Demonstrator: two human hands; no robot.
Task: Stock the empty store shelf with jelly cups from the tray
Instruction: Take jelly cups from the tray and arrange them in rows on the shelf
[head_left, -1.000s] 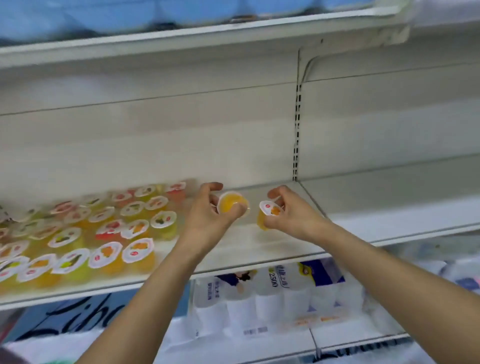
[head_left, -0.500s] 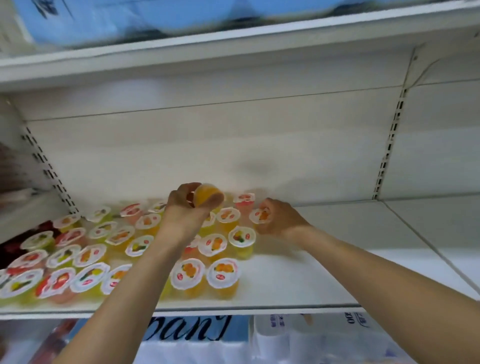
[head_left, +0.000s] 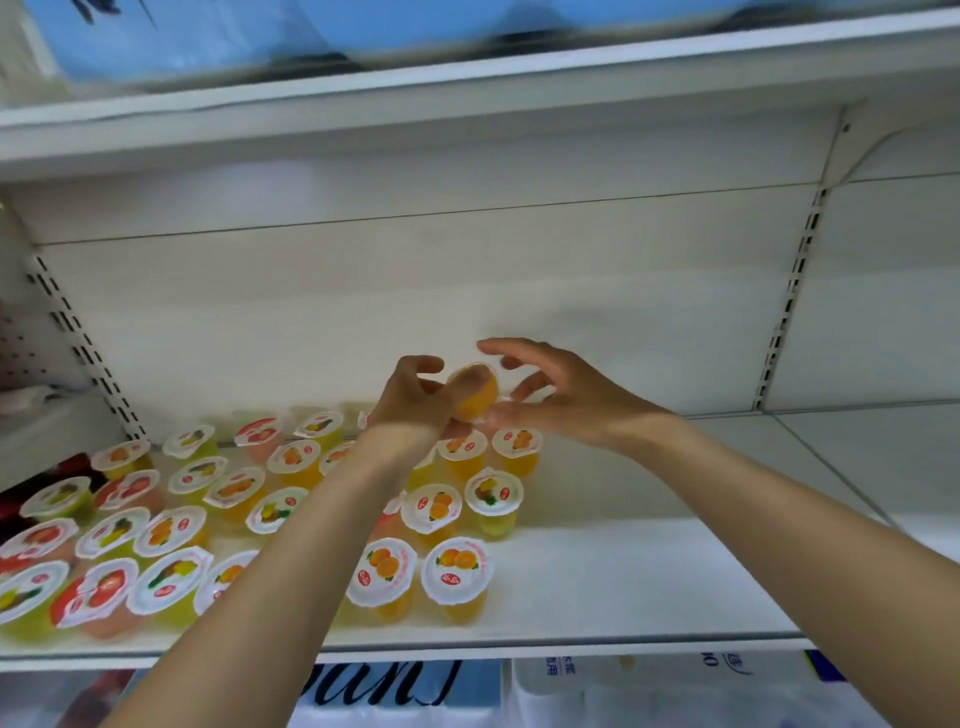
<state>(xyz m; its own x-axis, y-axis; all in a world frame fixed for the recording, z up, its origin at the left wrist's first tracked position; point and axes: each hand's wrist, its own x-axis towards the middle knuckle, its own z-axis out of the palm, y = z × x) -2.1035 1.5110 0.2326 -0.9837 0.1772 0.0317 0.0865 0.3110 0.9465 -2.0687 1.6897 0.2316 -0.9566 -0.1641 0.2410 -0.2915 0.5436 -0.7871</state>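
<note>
My left hand (head_left: 415, 397) grips an orange jelly cup (head_left: 475, 392), tilted on its side, above the white shelf (head_left: 623, 582). My right hand (head_left: 561, 392) is right beside the cup with fingers spread and relaxed, fingertips close to its lid side; whether they touch it I cannot tell. Below both hands, several jelly cups (head_left: 452, 571) with white fruit-printed lids stand in rows across the left and middle of the shelf. The tray is not in view.
The shelf's right part (head_left: 675, 561) is bare white board. A slotted upright (head_left: 789, 291) divides it from the adjoining bay on the right. Blue packs (head_left: 208, 31) lie on the shelf above, white packages (head_left: 649, 691) on the one below.
My right hand has let go of its cup on the shelf and risen to the orange cup. My left hand has carried that cup slightly right. The camera view shifted.
</note>
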